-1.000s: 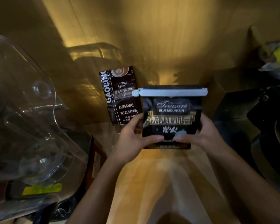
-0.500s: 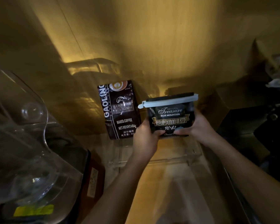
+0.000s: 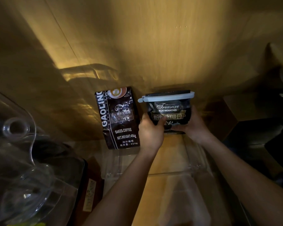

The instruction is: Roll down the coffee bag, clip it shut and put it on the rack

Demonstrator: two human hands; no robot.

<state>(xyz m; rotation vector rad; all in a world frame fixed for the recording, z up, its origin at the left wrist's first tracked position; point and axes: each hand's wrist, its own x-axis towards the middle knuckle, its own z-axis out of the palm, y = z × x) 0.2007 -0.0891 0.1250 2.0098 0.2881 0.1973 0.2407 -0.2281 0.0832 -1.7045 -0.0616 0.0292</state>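
A black coffee bag (image 3: 168,111) marked "Treasure Blue Mountain" stands upright near the wooden back wall, its top rolled down. A pale blue-grey clip (image 3: 167,98) is clamped across that rolled top. My left hand (image 3: 151,132) grips the bag's lower left side. My right hand (image 3: 194,126) grips its lower right side. The bag's bottom edge is at the back of a clear acrylic rack (image 3: 196,160); whether it rests on the rack I cannot tell.
A second dark coffee bag (image 3: 119,118) marked "GAOLING" leans against the wall just left of mine. A large clear plastic lid or container (image 3: 20,160) fills the left foreground. Dark appliances (image 3: 268,139) crowd the right side.
Both hands have carried the clipped bag away from me, toward the back wall, beside the GAOLING bag. The camera has tilted, showing more of the rack.
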